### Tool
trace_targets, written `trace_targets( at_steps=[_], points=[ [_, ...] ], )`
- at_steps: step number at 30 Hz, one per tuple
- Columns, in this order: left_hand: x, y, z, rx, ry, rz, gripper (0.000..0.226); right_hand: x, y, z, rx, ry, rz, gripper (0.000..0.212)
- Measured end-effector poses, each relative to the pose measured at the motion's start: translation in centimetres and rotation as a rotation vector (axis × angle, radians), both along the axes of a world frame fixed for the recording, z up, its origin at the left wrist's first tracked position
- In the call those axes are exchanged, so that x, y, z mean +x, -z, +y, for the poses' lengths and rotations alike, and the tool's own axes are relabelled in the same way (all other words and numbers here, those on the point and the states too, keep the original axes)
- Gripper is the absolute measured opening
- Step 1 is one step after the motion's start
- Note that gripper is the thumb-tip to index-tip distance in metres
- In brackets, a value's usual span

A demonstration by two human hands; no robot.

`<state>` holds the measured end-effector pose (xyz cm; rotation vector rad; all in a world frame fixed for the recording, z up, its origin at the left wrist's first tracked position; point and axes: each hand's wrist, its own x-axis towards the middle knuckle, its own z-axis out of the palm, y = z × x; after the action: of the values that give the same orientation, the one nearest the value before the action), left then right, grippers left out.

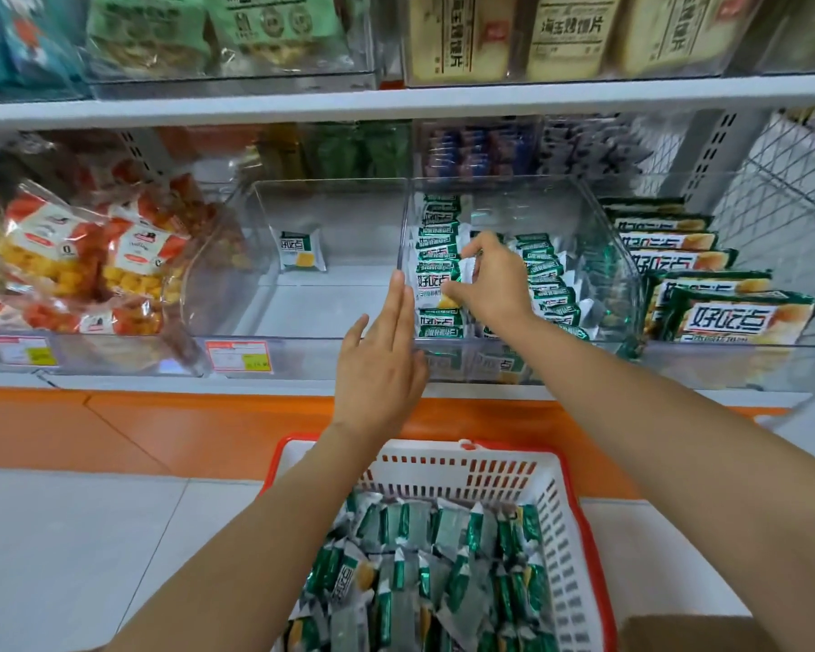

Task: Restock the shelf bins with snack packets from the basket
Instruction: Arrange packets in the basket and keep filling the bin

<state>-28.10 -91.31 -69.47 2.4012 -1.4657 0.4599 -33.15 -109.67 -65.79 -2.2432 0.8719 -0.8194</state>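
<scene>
Right hand pinches an upright green-white snack packet, face toward the person, long axis crosswise; left hand, fingers straight, touches the bin divider.

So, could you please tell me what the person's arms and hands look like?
The left hand and the right hand wear no gloves, and no rings, watch or bracelet show. The left arm and right arm are bare to the frame edge, without sleeves.
</scene>
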Motion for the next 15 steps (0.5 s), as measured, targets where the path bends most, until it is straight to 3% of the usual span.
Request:
trace_targets(
  at_steps=[15],
  points=[
    [-0.1,-1.0,0.4,0.052,0.049,0.054,0.066,-2.9,-1.6,1.1,-0.076,0.012,0.085,0.052]
  ],
)
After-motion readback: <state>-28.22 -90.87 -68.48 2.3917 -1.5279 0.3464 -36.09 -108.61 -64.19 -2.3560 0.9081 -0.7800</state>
